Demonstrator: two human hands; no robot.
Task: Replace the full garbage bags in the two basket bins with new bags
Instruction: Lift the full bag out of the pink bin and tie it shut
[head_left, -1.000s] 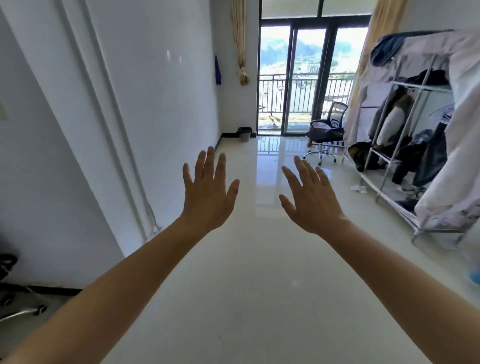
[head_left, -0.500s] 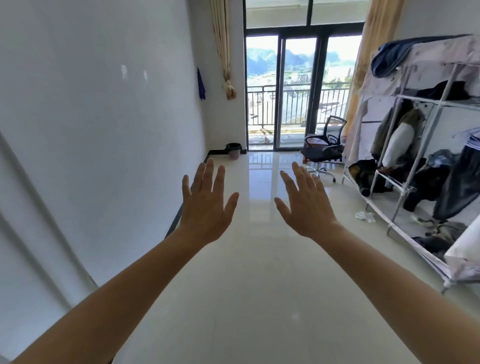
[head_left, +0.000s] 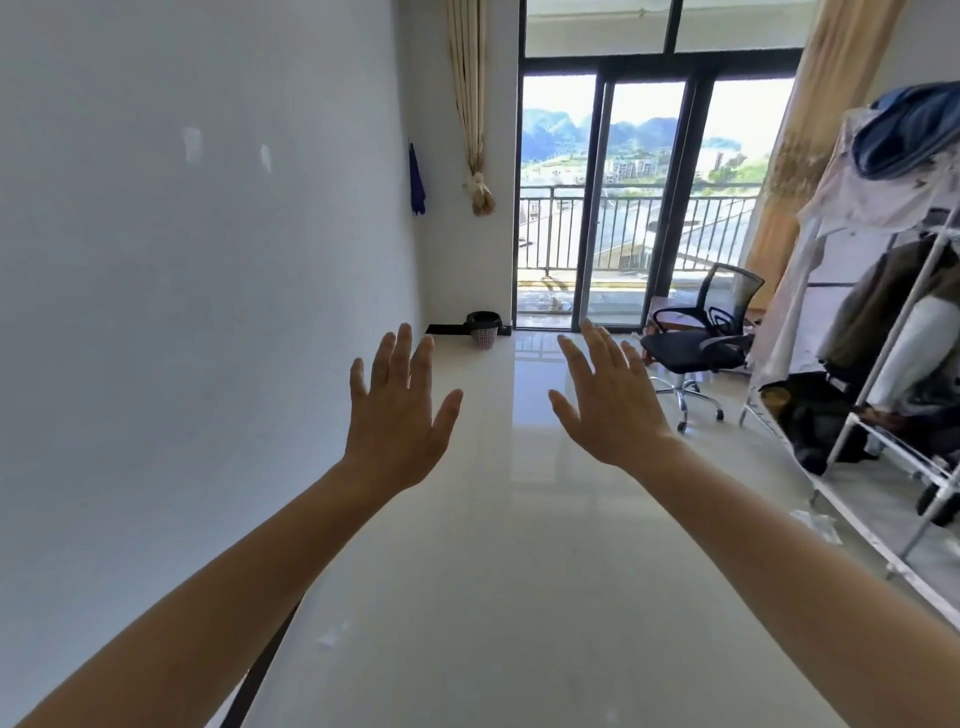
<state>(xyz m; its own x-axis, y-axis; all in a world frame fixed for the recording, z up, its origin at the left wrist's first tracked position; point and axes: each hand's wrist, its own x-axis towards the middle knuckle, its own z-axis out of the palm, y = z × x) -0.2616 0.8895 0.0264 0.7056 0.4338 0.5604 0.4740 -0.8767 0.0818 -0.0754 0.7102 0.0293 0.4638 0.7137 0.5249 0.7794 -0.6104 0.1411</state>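
Observation:
A small pink basket bin (head_left: 483, 335) lined with a black garbage bag stands on the floor in the far left corner, beside the glass balcony door. My left hand (head_left: 397, 415) and my right hand (head_left: 613, 402) are stretched out in front of me at mid-height, backs toward me, fingers spread, both empty. The bin lies well beyond both hands, between them in the view. Only one bin is visible.
A white wall (head_left: 208, 260) runs along the left. A black office chair (head_left: 701, 343) stands near the door at right. A clothes rack (head_left: 883, 338) with hanging garments lines the right side. A scrap of paper (head_left: 815, 522) lies by the rack. Glossy tiled floor (head_left: 519, 571) stretches ahead.
The view has advanced down the room toward the balcony door; the bin and chair appear larger and closer. Both hands stay raised and spread, unchanged.

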